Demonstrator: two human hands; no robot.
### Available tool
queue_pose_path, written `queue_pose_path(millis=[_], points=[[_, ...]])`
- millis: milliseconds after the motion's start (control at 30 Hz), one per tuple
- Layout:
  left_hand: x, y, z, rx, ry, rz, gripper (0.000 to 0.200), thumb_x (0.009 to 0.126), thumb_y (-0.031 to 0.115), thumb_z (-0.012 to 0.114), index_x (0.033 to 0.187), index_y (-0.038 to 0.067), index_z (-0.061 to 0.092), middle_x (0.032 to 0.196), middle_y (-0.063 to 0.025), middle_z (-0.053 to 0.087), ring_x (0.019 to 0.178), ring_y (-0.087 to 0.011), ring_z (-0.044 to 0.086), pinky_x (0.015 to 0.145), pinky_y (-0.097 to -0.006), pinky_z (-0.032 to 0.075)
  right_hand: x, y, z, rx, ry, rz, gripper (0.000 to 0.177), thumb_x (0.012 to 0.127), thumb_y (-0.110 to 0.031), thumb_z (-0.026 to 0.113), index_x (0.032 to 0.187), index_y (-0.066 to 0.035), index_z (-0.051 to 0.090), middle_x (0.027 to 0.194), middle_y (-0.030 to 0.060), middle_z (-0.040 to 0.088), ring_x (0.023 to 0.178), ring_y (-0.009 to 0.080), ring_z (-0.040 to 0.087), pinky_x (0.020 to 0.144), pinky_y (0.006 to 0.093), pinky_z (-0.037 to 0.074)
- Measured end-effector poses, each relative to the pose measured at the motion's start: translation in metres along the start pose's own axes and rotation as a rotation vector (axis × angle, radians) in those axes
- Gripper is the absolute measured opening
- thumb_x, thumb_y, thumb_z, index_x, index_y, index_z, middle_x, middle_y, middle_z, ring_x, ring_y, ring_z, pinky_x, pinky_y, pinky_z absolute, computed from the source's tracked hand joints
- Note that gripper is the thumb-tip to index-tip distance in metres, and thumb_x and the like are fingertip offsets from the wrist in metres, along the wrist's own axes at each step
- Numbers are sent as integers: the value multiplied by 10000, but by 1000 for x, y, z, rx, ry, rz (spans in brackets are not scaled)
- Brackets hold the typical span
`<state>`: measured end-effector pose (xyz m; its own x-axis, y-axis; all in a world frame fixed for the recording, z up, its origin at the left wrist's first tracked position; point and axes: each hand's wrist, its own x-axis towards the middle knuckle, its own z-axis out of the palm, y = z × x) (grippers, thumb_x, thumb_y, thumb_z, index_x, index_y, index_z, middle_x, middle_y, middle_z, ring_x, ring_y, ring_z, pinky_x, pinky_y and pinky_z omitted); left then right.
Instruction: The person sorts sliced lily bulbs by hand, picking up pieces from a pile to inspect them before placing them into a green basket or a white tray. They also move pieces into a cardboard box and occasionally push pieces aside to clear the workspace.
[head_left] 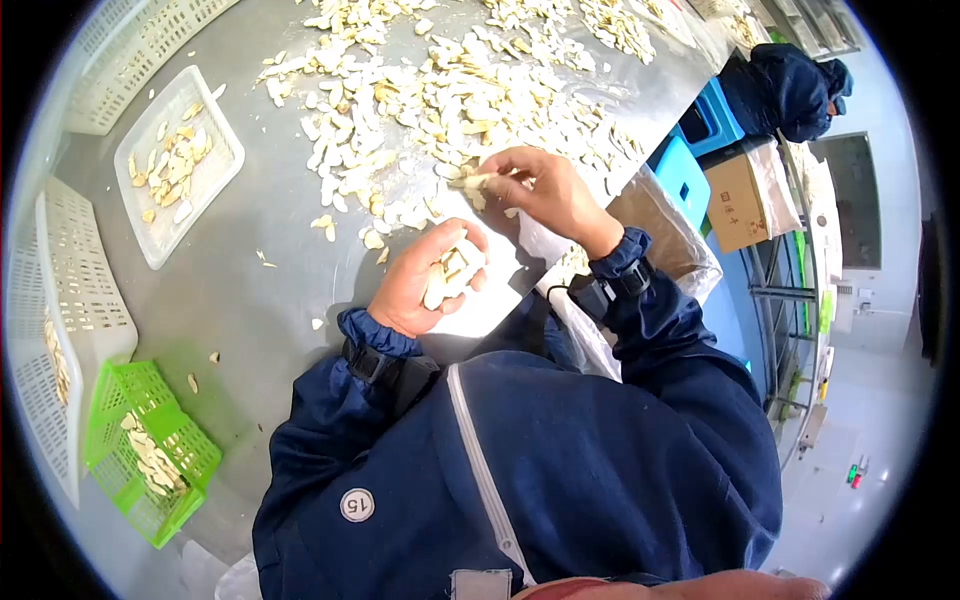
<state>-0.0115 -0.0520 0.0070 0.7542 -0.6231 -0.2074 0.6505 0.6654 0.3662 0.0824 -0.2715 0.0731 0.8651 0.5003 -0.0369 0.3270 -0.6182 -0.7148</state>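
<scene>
Pale dried slices [500,90] lie in a wide, loose heap over the metal table [290,230]. Low in front of the heap, my left hand [425,280] is cupped palm up, its fingers curled round a small bunch of slices [456,270]. To the right, my right hand [545,190] reaches over the near edge of the heap. Its thumb and forefinger pinch a yellowish slice [474,181]. A few single slices [374,239] lie on the metal close to my left hand.
At the left stand a white tray [228,130] with slices, a white slotted basket [95,260] and a green basket [195,440] holding slices. A plastic-lined bag [690,255], a cardboard box [735,205] and blue stools [683,190] are right of the table. Another person [775,95] is beyond.
</scene>
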Motion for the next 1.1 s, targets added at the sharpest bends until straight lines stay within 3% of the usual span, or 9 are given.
queue_pose_path(millis=[33,67,167,300,467,567,700,967,1100], points=[[0,0,0,0,4,-4,303,1101,358,516,1123,68,602,1004,-94,642,778,-160,627,393,-196,398,0,-2,-2,-170,-6,-121,243,993,-181,731,1207,-64,739,1070,67,737,880,206,711,822,321,564],[0,0,-1,0,8,-8,304,1101,358,515,1122,67,602,1005,-94,641,778,-160,626,393,-195,398,2,-3,0,-87,22,-80,207,971,-190,727,1148,-91,768,1023,110,721,894,271,700,827,363,558],[0,-1,-1,28,-12,6,300,1100,352,512,1118,66,601,1007,-94,638,779,-159,626,392,-197,398,26,15,-5,-268,164,7,210,985,-172,689,1163,-89,765,1064,127,731,947,295,707,835,381,561],[-1,2,1,26,-26,-2,295,1096,342,517,1113,59,600,1004,-94,638,779,-157,632,389,-199,396,64,46,-3,-578,439,-256,212,982,-217,665,1102,-88,783,1040,135,743,995,370,670,888,458,541],[0,2,1,25,-16,-4,315,1094,350,521,1097,50,614,994,-89,643,777,-151,638,389,-199,393,61,38,-6,-601,291,-216,228,964,-245,706,1102,-70,751,1001,129,757,955,356,689,885,443,549],[-1,2,2,27,-20,-8,333,1097,365,513,1089,50,622,991,-85,645,775,-145,638,391,-200,391,46,13,-7,-234,268,77,233,979,-213,688,1135,-44,727,1006,145,772,885,318,737,826,401,579],[-1,2,3,48,-24,1,340,1100,375,507,1089,54,620,990,-80,643,771,-136,635,394,-200,390,20,-9,-9,-100,136,179,367,992,-215,673,1342,-107,681,969,166,765,832,269,752,778,379,585],[-1,2,3,71,-14,-17,318,1097,367,503,1074,67,607,996,-73,636,766,-126,630,389,-197,387,-12,-2,3,-114,158,130,306,959,-147,617,1243,-88,713,988,202,723,817,326,720,782,408,574],[-1,2,6,86,18,-12,314,1094,364,505,1068,68,606,979,-71,632,745,-124,625,380,-196,380,-12,8,12,-267,195,28,288,950,-147,632,1222,-114,719,956,165,712,829,350,719,763,425,581]])
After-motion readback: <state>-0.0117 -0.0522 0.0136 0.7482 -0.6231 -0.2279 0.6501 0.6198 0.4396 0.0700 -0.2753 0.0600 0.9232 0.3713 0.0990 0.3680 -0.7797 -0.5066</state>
